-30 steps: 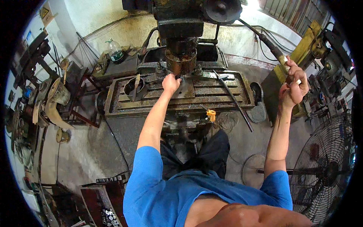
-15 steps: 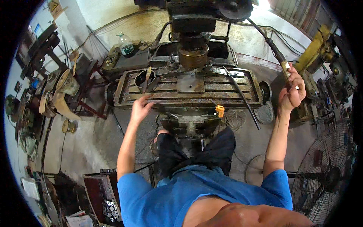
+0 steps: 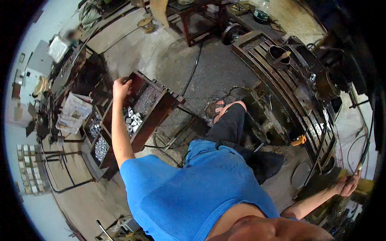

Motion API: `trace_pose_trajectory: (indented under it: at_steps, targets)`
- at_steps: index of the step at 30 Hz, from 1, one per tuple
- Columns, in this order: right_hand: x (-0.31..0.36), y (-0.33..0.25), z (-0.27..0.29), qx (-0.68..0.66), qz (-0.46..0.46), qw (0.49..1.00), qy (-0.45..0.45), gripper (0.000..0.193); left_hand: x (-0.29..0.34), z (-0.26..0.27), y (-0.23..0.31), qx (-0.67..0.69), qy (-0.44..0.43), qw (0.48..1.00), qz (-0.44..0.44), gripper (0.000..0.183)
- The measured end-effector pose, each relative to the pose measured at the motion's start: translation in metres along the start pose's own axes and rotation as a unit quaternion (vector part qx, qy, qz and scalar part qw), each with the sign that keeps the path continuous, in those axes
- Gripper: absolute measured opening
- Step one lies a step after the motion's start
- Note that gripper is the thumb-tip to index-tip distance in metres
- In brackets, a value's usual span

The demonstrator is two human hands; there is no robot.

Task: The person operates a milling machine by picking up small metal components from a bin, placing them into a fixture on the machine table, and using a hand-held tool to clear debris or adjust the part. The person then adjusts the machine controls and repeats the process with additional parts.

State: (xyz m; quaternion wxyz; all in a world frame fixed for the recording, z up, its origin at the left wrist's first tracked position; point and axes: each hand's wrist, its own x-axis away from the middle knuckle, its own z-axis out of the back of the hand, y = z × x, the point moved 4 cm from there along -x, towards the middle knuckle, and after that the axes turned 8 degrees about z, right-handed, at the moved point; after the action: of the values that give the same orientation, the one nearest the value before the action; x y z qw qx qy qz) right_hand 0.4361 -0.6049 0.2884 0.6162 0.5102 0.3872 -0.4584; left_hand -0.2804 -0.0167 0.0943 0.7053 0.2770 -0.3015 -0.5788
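Observation:
My right hand (image 3: 349,185) is wrapped round the lever handle (image 3: 360,166) of the milling machine at the far right. At the left, my left hand (image 3: 122,89) is over the edge of a dark red divided bin (image 3: 155,122), fingers curled in; what they hold, if anything, I cannot make out. Loose silvery metal blocks (image 3: 132,120) lie in the bin compartment just below that hand. The slotted machine table (image 3: 277,78) runs diagonally at the upper right, bearing a round pot (image 3: 279,52) with a brush across it.
Compartments with small metal parts (image 3: 100,148) adjoin the bin, with a newspaper (image 3: 74,110) behind. An orange-yellow tool (image 3: 298,140) hangs at the machine table's near edge. A dark cable (image 3: 193,72) crosses the floor. A metal-framed stand (image 3: 66,168) is at the left.
The view has swung left. My left hand has moved from in front of the machine table to the bin, its fingers now curled. My right hand still grips the lever handle.

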Motion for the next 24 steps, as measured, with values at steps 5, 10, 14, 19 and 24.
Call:
trace_pose_trajectory:
  at_steps: [5,10,14,19,24]
  targets:
    - [0.032,0.022,0.016,-0.004,-0.08,0.996,0.044,0.018,-0.002,0.015,-0.101,-0.061,0.056,0.99,0.112,0.031]
    - [0.023,0.021,0.014,-0.05,-0.116,0.99,0.059,0.016,-0.002,0.0,-0.127,-0.204,0.076,0.966,0.141,0.041]
    - [0.004,0.015,0.016,0.042,-0.023,0.998,-0.034,0.02,-0.004,-0.014,-0.133,-0.272,0.102,0.946,0.144,0.043]
    - [0.018,0.04,0.042,0.092,-0.224,0.97,-0.003,0.028,-0.007,-0.042,-0.13,-0.296,0.126,0.919,0.229,0.047]
    - [0.022,0.067,0.066,0.035,-0.253,0.965,-0.053,0.035,-0.014,-0.049,-0.131,-0.285,0.181,0.911,0.239,0.033]
